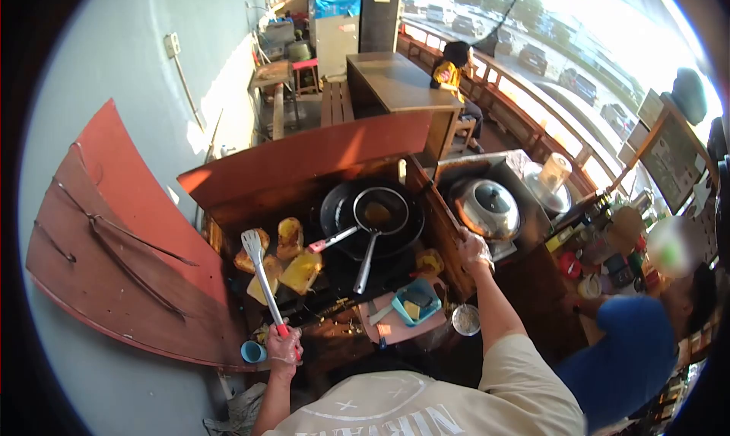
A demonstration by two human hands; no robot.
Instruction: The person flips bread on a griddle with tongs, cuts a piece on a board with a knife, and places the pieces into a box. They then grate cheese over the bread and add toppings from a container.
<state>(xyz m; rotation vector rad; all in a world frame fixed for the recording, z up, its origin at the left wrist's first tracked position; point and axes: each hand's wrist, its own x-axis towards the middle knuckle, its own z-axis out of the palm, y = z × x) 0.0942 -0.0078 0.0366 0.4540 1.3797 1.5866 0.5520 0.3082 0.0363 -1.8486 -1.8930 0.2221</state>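
Tongs (262,272) sit at lower left, my left hand (284,348) closed round their red handle, their head beside browned bread (301,273). Well apart, at centre right, my right hand (475,251) meets the wooden edge (442,227) near the lidded pan (487,209); I cannot tell whether it grips. At centre, I see a strainer (381,210) above the wok (334,212).

Browned bread slices (301,273) lie spread on the dark griddle (328,278), left of the pans (372,212).
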